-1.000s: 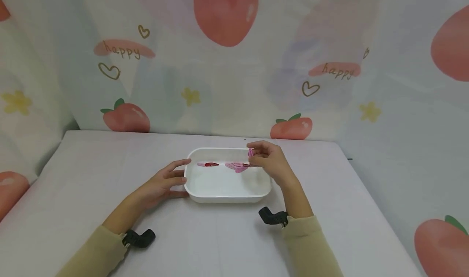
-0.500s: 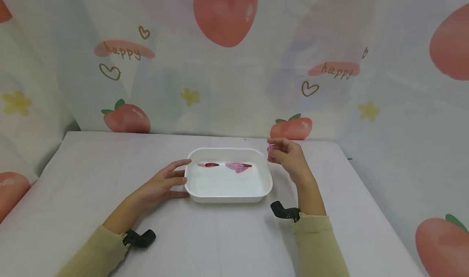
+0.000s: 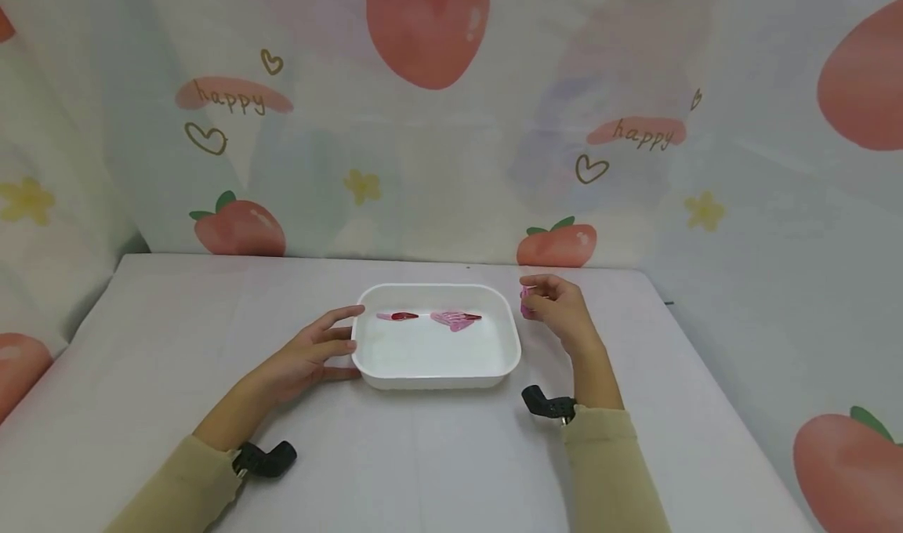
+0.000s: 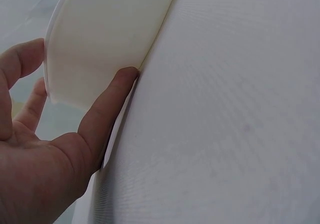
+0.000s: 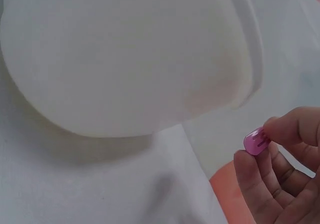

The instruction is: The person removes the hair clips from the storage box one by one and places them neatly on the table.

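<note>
A white tray (image 3: 423, 362) stands on the table in front of me. Inside it lie a cluster of pink and dark red hair clips (image 3: 454, 321) and, to their left, a red hair clip (image 3: 404, 316) beside a pink one. My left hand (image 3: 305, 358) touches the tray's left side with spread fingers; in the left wrist view its thumb (image 4: 107, 104) lies along the lower wall. Off the tray's right end, my right hand (image 3: 562, 307) pinches a glossy pink hair clip (image 5: 256, 141) between thumb and fingertips, part of it hidden by them.
A white cloth covers the table (image 3: 339, 470). Behind it rises a patterned backdrop (image 3: 437, 164) with peaches and hearts, and a similar side sheet (image 3: 762, 282) hangs at the right. Each wrist carries a black camera mount (image 3: 264, 460).
My right hand has moved right, from over the tray's right end to beside it, carrying the pink hair clip. My left hand has stayed at the tray's left side.
</note>
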A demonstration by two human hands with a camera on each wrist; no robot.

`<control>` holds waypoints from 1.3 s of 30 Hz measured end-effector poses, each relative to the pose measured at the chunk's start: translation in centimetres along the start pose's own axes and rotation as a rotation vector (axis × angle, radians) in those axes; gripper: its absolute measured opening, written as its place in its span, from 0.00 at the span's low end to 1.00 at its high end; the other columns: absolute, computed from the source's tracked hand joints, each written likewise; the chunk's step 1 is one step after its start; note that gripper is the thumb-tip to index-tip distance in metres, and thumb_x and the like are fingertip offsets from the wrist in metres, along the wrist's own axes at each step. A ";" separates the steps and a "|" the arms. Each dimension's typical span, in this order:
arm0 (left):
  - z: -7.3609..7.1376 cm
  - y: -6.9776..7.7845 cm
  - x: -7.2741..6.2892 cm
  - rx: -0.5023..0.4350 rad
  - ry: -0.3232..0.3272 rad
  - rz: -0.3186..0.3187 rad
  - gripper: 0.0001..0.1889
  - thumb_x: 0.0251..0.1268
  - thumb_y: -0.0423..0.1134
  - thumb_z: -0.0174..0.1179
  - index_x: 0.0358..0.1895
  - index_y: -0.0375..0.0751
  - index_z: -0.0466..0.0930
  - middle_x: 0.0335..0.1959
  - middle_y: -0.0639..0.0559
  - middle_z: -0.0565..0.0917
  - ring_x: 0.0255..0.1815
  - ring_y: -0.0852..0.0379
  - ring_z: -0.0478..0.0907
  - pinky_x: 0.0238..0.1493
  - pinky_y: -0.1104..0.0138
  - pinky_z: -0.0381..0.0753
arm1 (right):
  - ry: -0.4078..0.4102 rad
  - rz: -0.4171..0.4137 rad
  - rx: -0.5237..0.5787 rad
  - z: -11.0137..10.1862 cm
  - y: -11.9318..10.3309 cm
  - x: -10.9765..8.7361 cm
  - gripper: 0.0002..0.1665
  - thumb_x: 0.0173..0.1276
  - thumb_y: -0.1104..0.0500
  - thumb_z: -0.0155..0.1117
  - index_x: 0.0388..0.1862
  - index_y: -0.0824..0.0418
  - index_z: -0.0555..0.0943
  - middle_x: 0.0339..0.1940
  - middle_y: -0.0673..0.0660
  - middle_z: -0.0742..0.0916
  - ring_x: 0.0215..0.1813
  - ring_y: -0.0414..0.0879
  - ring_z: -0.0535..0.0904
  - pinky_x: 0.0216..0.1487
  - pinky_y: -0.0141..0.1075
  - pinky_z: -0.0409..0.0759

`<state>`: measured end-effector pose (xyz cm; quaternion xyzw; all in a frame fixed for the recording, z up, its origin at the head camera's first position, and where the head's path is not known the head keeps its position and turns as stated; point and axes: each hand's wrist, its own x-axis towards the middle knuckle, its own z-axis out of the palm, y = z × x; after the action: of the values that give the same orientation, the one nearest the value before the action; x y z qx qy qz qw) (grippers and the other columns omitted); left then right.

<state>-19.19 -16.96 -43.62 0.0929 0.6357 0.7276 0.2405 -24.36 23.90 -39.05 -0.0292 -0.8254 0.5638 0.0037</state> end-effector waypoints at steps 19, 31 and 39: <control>0.1 -0.4 -0.3 0.012 -0.016 0.003 0.34 0.74 0.31 0.54 0.79 0.48 0.52 0.77 0.33 0.54 0.69 0.38 0.67 0.60 0.46 0.79 | -0.052 0.026 -0.060 0.5 2.6 0.0 0.23 0.65 0.70 0.59 0.60 0.72 0.77 0.44 0.65 0.84 0.37 0.47 0.82 0.41 0.34 0.85; 0.3 0.1 -0.3 0.018 0.005 -0.013 0.33 0.75 0.31 0.53 0.79 0.51 0.54 0.77 0.34 0.55 0.69 0.38 0.67 0.59 0.47 0.80 | -0.088 0.078 -0.138 0.7 3.0 0.5 0.18 0.68 0.69 0.60 0.57 0.69 0.80 0.45 0.64 0.84 0.36 0.45 0.82 0.40 0.33 0.86; 0.3 0.3 -0.1 0.016 -0.001 -0.013 0.34 0.75 0.31 0.53 0.79 0.50 0.51 0.77 0.36 0.55 0.69 0.38 0.68 0.59 0.47 0.80 | -0.064 0.069 -0.194 0.5 3.0 0.7 0.18 0.68 0.69 0.61 0.56 0.69 0.81 0.46 0.65 0.85 0.38 0.46 0.84 0.41 0.34 0.86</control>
<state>-19.00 -16.77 -43.22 0.0913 0.6421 0.7208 0.2448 -24.95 24.52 -42.04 -0.0400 -0.8742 0.4818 -0.0450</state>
